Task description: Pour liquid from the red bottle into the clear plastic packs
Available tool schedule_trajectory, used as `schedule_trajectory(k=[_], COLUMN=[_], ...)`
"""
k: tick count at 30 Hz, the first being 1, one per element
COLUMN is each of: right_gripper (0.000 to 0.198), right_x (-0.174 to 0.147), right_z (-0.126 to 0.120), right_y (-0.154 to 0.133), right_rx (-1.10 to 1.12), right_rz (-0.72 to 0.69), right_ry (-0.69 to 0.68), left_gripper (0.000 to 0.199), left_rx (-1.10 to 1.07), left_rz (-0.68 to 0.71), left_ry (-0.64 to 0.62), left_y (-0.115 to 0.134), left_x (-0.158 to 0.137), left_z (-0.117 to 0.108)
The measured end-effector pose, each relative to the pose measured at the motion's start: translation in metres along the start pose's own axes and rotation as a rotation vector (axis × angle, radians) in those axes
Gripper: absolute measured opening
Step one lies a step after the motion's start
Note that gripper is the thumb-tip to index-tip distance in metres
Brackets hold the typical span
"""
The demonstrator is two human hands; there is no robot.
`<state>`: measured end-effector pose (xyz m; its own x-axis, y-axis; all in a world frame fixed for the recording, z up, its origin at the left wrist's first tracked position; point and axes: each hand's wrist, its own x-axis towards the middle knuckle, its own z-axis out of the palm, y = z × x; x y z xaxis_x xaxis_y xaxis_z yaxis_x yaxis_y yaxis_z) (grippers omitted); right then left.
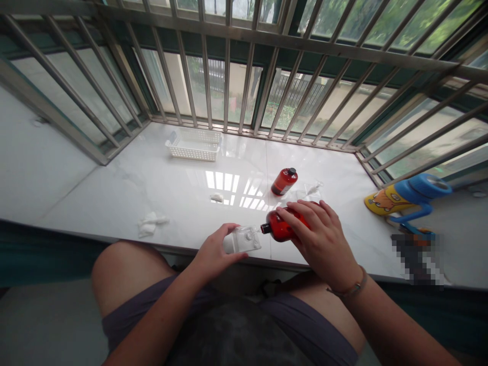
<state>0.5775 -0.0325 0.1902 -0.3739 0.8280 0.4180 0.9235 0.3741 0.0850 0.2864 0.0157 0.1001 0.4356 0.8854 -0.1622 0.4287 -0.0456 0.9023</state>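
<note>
My left hand (215,251) grips a small clear plastic container (244,239) by its left end, thumb and fingers on opposite sides; a round raised part shows on it. In my right hand (320,236) lies a glossy red bottle (280,225), tilted almost flat, its uncapped black threaded neck facing left. The neck is just right of the container, with a small gap between them. Whether liquid is flowing I cannot make out. Behind my right hand a second red bottle (284,182) with a black cap rests on the white counter (183,185), beside a clear plastic piece (310,191).
A white perforated basket (195,146) sits near the window bars (229,86). Crumpled white tissue (151,223) lies at left, a smaller white scrap (217,197) mid-counter. A blue and yellow flask (409,194) stands at right, near a pixelated dark object (417,259).
</note>
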Motion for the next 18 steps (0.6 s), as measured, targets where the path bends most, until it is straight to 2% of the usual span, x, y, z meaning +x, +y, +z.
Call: schedule_trajectory(k=[18], right_gripper=[0.055], right_x=[-0.0004], right_z=[-0.0003], right_y=[0.0005], right_rx=[-0.012], right_rz=[0.000], right_ry=[-0.014], left_gripper=[0.067], left_rx=[-0.004], left_rz=[0.012], left_ry=[0.010], left_y=[-0.0025], left_x=[-0.0004], left_z=[0.0004])
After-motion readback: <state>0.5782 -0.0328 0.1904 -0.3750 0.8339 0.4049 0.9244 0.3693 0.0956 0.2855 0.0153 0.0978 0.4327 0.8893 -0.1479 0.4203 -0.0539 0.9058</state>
